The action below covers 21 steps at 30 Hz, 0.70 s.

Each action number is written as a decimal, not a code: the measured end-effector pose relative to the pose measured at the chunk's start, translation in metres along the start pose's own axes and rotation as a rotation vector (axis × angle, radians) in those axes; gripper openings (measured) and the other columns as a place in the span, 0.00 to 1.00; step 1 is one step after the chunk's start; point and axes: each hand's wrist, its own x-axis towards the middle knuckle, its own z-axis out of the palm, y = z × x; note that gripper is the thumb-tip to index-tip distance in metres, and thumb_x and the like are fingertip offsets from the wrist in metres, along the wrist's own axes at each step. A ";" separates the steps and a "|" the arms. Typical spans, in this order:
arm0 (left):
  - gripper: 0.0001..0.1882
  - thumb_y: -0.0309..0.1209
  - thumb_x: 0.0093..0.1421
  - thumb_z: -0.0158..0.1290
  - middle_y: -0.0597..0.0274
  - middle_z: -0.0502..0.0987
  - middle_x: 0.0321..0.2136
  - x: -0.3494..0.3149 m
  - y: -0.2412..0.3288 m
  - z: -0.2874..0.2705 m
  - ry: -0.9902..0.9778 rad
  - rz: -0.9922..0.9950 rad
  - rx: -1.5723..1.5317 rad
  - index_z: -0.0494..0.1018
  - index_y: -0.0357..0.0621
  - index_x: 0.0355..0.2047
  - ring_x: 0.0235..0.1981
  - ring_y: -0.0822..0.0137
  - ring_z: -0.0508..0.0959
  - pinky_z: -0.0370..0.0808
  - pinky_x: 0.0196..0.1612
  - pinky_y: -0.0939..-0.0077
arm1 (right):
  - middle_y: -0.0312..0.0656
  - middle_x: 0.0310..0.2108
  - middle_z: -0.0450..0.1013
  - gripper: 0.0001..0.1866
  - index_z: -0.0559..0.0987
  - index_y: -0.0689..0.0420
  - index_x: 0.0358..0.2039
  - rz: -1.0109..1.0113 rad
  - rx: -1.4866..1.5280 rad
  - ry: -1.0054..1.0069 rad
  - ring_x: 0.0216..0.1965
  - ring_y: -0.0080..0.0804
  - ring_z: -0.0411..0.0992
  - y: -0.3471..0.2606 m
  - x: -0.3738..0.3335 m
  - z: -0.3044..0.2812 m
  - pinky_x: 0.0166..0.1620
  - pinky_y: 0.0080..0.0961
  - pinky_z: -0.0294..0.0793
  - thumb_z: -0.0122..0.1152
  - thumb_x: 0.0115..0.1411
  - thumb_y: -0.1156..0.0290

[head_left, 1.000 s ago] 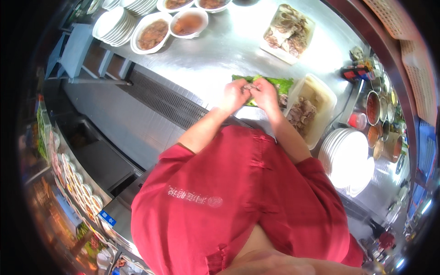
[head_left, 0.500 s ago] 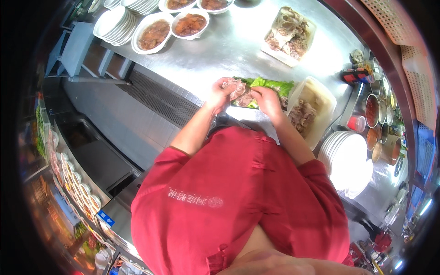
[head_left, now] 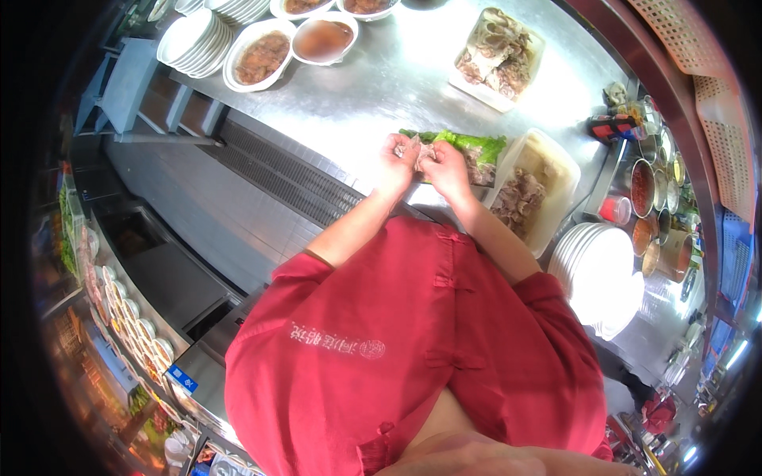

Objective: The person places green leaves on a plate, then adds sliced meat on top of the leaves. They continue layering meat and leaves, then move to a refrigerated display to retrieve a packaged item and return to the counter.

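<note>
My left hand [head_left: 397, 161] is closed on a piece of cooked meat [head_left: 425, 152]. Close beside it, my right hand [head_left: 447, 168] pinches the same meat from the other side. Both hands are over the left part of a dark oblong dish lined with green lettuce [head_left: 482, 146], and sliced meat [head_left: 482, 172] lies on the leaves at its right part. My wrists hide much of the dish. Touching its right end is a cream plastic tub [head_left: 565, 178] with chunks of cooked meat [head_left: 519, 200] heaped in its near part.
A second tub [head_left: 475, 94] piled with meat sits farther back on the steel counter [head_left: 381, 95]. Bowls of reddish-brown food [head_left: 258, 59] and stacked white bowls [head_left: 193, 41] stand at the far left. At right are stacked white plates [head_left: 594, 274] and round seasoning containers [head_left: 643, 189].
My left hand has moved right, toward my right hand, bringing the meat along. My right hand has shifted slightly left, and the two hands now meet at the meat.
</note>
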 end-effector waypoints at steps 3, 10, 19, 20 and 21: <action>0.07 0.22 0.65 0.57 0.64 0.77 0.28 0.004 0.003 -0.001 0.038 0.039 0.045 0.70 0.43 0.38 0.25 0.76 0.76 0.74 0.26 0.82 | 0.38 0.29 0.75 0.09 0.74 0.65 0.39 0.037 -0.073 0.032 0.27 0.22 0.71 0.011 0.004 -0.008 0.29 0.21 0.70 0.57 0.56 0.85; 0.07 0.27 0.64 0.60 0.68 0.76 0.23 0.015 0.033 -0.021 -0.106 -0.166 0.051 0.72 0.45 0.39 0.21 0.79 0.71 0.66 0.22 0.83 | 0.40 0.35 0.77 0.12 0.75 0.66 0.44 -0.008 -0.089 0.022 0.36 0.25 0.76 0.023 0.008 -0.037 0.35 0.21 0.75 0.58 0.57 0.85; 0.11 0.22 0.57 0.62 0.67 0.77 0.28 0.010 0.030 -0.006 -0.259 -0.044 0.272 0.74 0.39 0.40 0.26 0.78 0.75 0.74 0.29 0.81 | 0.40 0.31 0.75 0.09 0.75 0.63 0.41 0.081 0.187 -0.001 0.26 0.22 0.74 -0.014 -0.001 -0.010 0.27 0.22 0.74 0.58 0.59 0.83; 0.11 0.22 0.57 0.62 0.67 0.77 0.28 0.010 0.029 -0.005 -0.250 -0.046 0.291 0.74 0.39 0.39 0.26 0.78 0.74 0.74 0.29 0.81 | 0.40 0.32 0.76 0.10 0.75 0.64 0.42 0.068 0.127 0.010 0.28 0.22 0.74 -0.016 -0.002 -0.009 0.30 0.21 0.74 0.58 0.59 0.83; 0.11 0.22 0.57 0.61 0.67 0.77 0.28 0.009 0.029 -0.005 -0.241 -0.047 0.310 0.74 0.38 0.39 0.26 0.78 0.74 0.74 0.29 0.80 | 0.39 0.33 0.76 0.10 0.75 0.65 0.42 0.067 0.084 0.013 0.31 0.22 0.74 -0.019 -0.001 -0.010 0.32 0.20 0.74 0.58 0.59 0.83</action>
